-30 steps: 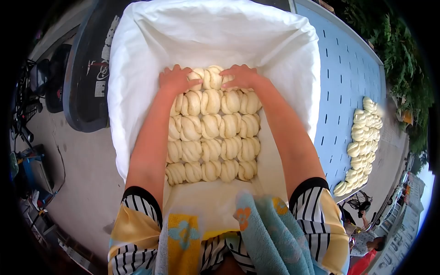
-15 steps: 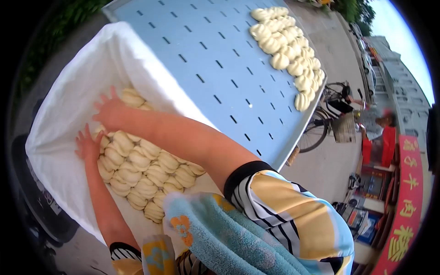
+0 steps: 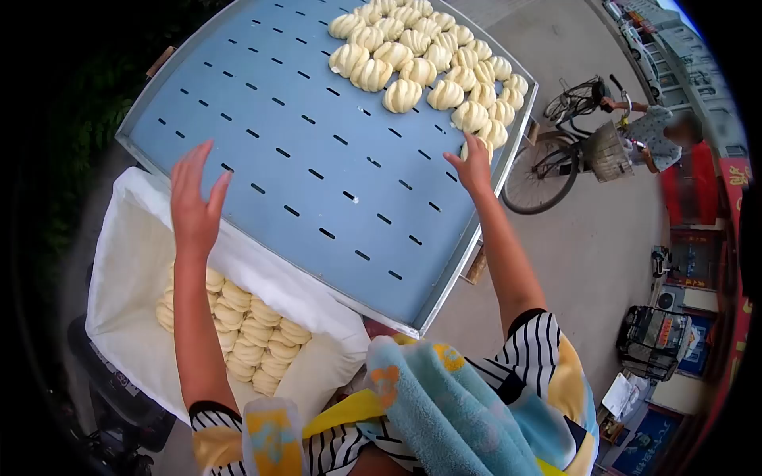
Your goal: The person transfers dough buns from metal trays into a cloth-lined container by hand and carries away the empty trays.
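Note:
Over the left part of the blue slotted tray [image 3: 262, 135], my left hand [image 3: 194, 198] is raised with fingers up and thumb apart, holding nothing. My right hand [image 3: 475, 166] reaches to the tray's right side, where its fingers are at the nearest twisted steamed bun [image 3: 479, 149] and partly cover it; the thumb is spread away. More pale twisted buns [image 3: 417, 71] sit in close rows at the tray's far right. Below the tray, a white cloth-lined container [image 3: 127, 270] holds several rows of similar buns [image 3: 252, 329], partly behind my left forearm.
A blue towel [image 3: 444, 404] hangs in front of my chest. Beyond the tray's right edge, a person in a patterned top [image 3: 655, 135] is beside a bicycle [image 3: 548, 170] with a basket. A black scooter-like seat [image 3: 111, 389] is at lower left, and shopfronts line the right.
Both hands have left the buns in the cloth-lined container. My left hand rose over the tray; my right moved right to the tray's end bun. The camera view has shifted toward the tray.

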`<state>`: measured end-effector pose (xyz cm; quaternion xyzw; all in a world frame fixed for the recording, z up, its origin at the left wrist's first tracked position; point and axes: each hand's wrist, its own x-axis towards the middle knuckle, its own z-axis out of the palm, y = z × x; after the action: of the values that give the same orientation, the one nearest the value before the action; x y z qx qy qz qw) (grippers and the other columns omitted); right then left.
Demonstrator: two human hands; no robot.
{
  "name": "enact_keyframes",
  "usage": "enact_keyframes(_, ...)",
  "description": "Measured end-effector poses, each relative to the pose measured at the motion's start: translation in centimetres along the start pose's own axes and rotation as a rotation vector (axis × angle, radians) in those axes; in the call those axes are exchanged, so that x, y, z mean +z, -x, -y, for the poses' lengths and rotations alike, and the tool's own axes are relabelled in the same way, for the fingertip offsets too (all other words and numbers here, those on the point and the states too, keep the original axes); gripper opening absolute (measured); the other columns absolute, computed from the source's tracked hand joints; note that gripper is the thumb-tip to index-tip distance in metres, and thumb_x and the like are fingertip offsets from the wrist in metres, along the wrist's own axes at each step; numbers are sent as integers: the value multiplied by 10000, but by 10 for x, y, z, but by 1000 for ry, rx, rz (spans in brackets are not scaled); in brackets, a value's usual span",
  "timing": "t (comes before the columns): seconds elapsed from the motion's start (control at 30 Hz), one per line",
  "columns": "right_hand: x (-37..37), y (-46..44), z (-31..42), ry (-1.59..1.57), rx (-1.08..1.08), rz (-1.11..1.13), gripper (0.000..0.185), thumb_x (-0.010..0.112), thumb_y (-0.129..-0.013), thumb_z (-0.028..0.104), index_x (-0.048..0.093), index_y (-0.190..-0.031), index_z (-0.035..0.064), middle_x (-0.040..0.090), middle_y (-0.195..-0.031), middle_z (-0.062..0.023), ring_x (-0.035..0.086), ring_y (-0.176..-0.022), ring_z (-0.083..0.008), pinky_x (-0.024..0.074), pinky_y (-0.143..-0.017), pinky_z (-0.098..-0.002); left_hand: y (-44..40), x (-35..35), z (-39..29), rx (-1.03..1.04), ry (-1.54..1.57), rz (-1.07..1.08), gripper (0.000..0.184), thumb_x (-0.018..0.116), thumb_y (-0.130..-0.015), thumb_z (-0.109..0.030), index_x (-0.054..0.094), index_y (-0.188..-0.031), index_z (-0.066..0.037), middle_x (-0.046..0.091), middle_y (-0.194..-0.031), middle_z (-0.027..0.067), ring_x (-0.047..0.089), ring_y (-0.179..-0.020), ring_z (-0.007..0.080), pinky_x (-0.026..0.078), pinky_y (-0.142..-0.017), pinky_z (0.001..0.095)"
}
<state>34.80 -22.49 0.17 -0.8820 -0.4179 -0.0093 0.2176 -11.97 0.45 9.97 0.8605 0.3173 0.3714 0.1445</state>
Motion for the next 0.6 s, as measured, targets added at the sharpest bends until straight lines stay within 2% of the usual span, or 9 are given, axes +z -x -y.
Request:
enact_keyframes(0.1, 26, -27, 18, -75, -164, 17, 879, 876, -680, 334, 463, -1409, 69, 484, -1375, -195, 455, -1282, -371, 397, -1078, -421, -71, 95, -9, 12, 38, 205, 589, 729, -851, -165, 500, -1387, -76, 559, -1342, 136, 483, -1260, 329, 394, -1050, 411)
enact_keyframes(0.17, 45, -57, 31, -60, -188, 38, 969, 883, -662, 361, 391, -1459, 111, 438, -1417, -188, 433, -1298, -367, 400, -1072, -433, -115, 166, 3, 119, -29, 305, 684, 752, -830, -189, 445, -1440, -145, 502, -1413, 129, 445, -1306, 327, 397, -1062, 407)
enact_keyframes(0.27, 69, -105, 44, -66, -115, 99, 1007, 889, -667, 338, 351, -1486, 107, 411, -1436, -217, 440, -1293, -386, 406, -1068, -432, -173, 250, -1, 164, -218, 438, 773, 763, -817, -183, 379, -1487, -216, 425, -1484, 118, 398, -1352, 327, 384, -1090, 420)
enact_keyframes(0.37, 92, -130, 53, 20, -90, 166, 1048, 895, -628, 388, 337, -1497, 211, 388, -1432, -215, 453, -1243, -392, 468, -993, -442, -209, 311, 4, 134, -329, 477, 895, 800, -774, -189, 318, -1513, -336, 328, -1545, 123, 336, -1394, 338, 359, -1116, 438)
enact_keyframes(0.4, 95, -130, 59, 6, -81, 160, 963, 896, -631, 332, 402, -1448, 203, 426, -1334, -207, 482, -1173, -394, 500, -929, -436, -215, 327, 6, 80, -345, 508, 928, 821, -741, -191, 326, -1508, -354, 306, -1554, 129, 328, -1397, 353, 361, -1113, 446)
enact_keyframes(0.47, 102, -143, 62, -131, -103, 168, 899, 892, -627, 265, 453, -1406, 169, 450, -1254, -198, 508, -1122, -384, 495, -917, -440, -226, 354, 7, -25, -368, 564, 993, 864, -675, -196, 343, -1498, -389, 264, -1572, 140, 312, -1404, 382, 366, -1106, 461)
enact_keyframes(0.57, 111, -149, 65, -254, -148, 105, 744, 876, -624, 157, 537, -1286, 127, 461, -1161, -181, 529, -1072, -384, 495, -886, -438, -226, 377, 24, -51, -150, 596, 1013, 879, -631, -203, 370, -1482, -413, 266, -1563, 141, 328, -1382, 395, 399, -1082, 460)
enact_keyframes(0.6, 116, -149, 67, -258, -140, 75, 726, 871, -627, 133, 538, -1271, 128, 460, -1156, -178, 521, -1077, -383, 496, -886, -436, -224, 375, 23, -28, -171, 556, 904, 850, -651, -190, 452, -1448, -344, 390, -1449, 146, 426, -1290, 378, 439, -1035, 444)
